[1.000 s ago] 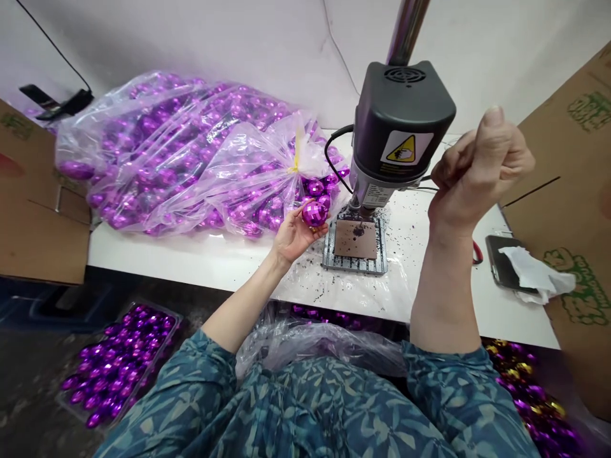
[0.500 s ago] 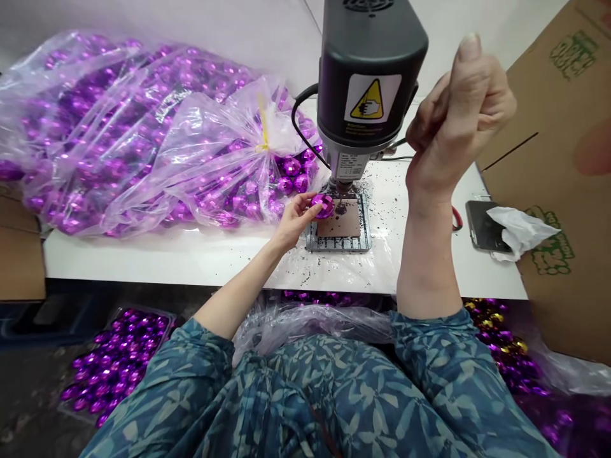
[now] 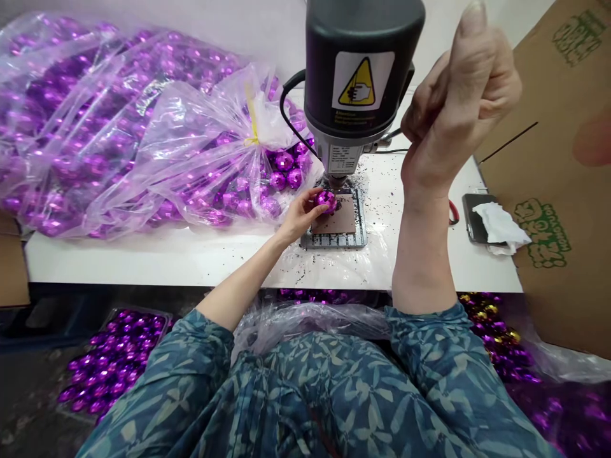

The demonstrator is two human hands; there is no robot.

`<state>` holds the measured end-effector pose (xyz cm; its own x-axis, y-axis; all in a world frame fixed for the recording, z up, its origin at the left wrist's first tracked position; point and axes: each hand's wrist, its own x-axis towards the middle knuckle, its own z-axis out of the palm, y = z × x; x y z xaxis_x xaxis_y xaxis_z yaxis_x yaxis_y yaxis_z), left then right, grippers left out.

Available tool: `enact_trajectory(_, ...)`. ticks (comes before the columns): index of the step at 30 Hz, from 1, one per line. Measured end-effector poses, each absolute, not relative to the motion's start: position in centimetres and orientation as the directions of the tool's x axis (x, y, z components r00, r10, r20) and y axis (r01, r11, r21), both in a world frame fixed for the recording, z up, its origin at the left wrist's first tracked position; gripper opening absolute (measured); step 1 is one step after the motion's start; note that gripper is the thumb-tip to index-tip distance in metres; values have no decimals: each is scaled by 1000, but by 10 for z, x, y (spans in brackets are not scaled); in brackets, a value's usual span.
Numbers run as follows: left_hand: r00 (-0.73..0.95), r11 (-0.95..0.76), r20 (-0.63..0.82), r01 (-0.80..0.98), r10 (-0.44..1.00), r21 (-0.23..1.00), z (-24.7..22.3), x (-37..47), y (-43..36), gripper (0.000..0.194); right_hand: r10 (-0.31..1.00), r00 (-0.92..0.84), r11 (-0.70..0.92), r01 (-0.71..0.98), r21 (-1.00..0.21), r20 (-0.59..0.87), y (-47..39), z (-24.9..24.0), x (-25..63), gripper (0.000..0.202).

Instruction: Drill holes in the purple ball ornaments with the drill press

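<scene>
Between the thumb and fingers of my left hand (image 3: 301,215) is a shiny purple faceted ball (image 3: 326,201). It sits over a brown board (image 3: 334,222) on the metal base (image 3: 334,240) of a black bench drill press (image 3: 365,70). The drill's chuck (image 3: 337,179) is just above and beside the ball; the bit is hidden. My right hand (image 3: 461,95) is raised to the right of the drill head, its fingers wrapped round the end of the feed lever (image 3: 394,134), most of which the hand hides.
A large tied plastic bag (image 3: 119,127) of purple balls fills the table's left side. Dark shavings lie around the base. On the right are a phone (image 3: 477,219), crumpled tissue (image 3: 501,226) and a cardboard box (image 3: 548,172). A tray (image 3: 119,356) of purple balls is below left.
The ball in my left hand has shifted slightly right over the board, nearer the chuck. The view has moved a little. My right hand stays closed at the lever.
</scene>
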<state>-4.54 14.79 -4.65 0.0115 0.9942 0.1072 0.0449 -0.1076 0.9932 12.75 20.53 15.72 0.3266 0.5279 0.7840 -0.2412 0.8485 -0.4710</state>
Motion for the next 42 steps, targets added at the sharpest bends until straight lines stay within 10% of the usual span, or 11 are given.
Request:
enact_trajectory(23,36,-316,336,445,941,838,-59,-30,140,55,513,325,858,-170,-485,794,213,152,128,60)
enact_trajectory(32,42,-330,345,420,938,845,-62,-30,141,56,345,402,930,-270,-250,848,216,126,131,31)
enact_trajectory(42,41,-347,366,430,930,833,-64,-30,139,57,376,414,905,27,-424,829,177,117,129,57)
